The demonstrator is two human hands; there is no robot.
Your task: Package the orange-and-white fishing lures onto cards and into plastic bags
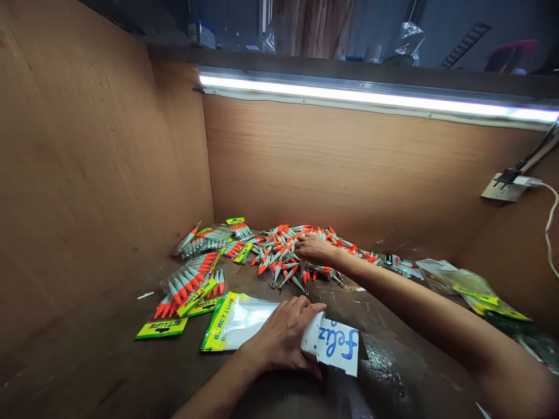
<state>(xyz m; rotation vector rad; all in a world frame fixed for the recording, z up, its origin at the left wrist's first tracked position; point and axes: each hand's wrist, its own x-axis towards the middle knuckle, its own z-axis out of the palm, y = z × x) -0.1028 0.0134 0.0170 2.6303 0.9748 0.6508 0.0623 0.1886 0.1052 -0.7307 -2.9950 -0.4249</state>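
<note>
My left hand (290, 331) is wrapped round a small white cardboard box (311, 334). Its open flap, with blue handwriting that reads "Feliz", points right. Under and beside that hand lies a stack of clear packaging bags (251, 314) with yellow-green "BCT LURE" headers. My right hand (315, 248) reaches into a loose pile of orange and pale grey fishing lures (279, 250) with metal hooks. Its fingers are curled down among the lures, and what they pinch, if anything, is hidden.
Filled lure packs (192, 279) lie heaped on the left. More plastic packaging (484, 294) is at the right. Wooden panels (327, 163) enclose the left, back and right. A lit tube (371, 96) runs below the shelf, and a white cable (548, 227) hangs from a socket.
</note>
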